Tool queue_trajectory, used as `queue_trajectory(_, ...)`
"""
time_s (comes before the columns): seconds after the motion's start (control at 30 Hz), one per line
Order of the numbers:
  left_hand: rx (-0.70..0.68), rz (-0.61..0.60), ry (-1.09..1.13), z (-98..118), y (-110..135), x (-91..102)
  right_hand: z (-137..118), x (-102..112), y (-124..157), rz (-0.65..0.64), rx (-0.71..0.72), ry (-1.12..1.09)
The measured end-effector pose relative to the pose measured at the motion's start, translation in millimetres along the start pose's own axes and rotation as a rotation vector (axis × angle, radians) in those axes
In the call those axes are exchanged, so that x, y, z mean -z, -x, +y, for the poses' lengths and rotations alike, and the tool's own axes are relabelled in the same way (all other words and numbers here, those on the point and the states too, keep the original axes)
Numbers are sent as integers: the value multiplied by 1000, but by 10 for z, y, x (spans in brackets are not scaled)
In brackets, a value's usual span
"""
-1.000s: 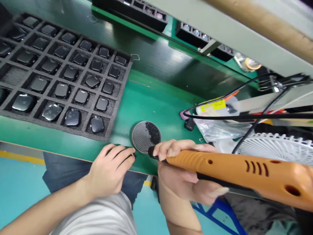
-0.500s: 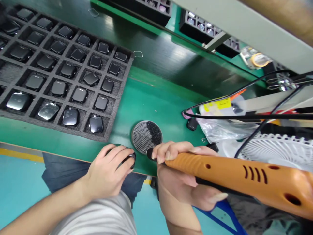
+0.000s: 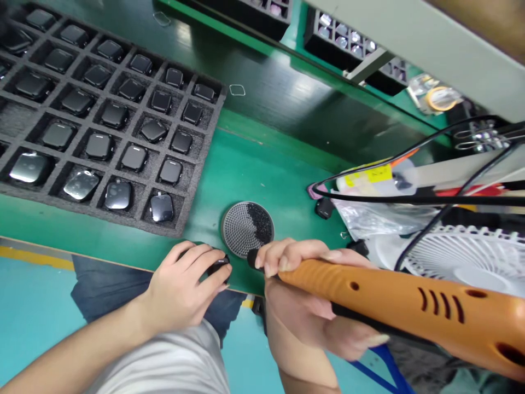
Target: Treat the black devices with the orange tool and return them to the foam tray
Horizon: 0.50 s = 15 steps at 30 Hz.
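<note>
Reporting from my remote station on the single head view: the left hand sits at the mat's near edge with its fingers curled and close together, pinching a small black unit, of which only a sliver shows. The right hand grips an orange handheld tool, its fingers wrapped closely over the barrel and the black tip aimed toward the unit. I note a steady hold: both hands are close together, and the tip sits just beside the unit with a narrow gap, though I cannot confirm contact at this angle. The tip also lies at the lower edge of a round perforated metal disc, partly covered with black granules. Beyond it, a grey foam tray holds rows of dark, glossy units in its cells, on a green work mat. A plastic bag and a white fan lie to the right.
</note>
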<state>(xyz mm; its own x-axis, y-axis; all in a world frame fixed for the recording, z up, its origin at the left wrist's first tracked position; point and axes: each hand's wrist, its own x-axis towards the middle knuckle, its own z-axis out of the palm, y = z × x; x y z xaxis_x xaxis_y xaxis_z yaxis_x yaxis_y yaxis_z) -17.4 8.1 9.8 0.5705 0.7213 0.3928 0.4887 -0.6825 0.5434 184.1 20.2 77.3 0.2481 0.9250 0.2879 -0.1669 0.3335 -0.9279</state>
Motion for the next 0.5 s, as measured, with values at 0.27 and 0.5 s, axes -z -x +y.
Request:
queue_trajectory(0.27,-19,26,-4,-7,8,-28,-279,-153,107,53,-34,89)
queue_trajectory(0.5,-8,40,-2,-12,-9,-57,-195,-163,220,-4,-91,51)
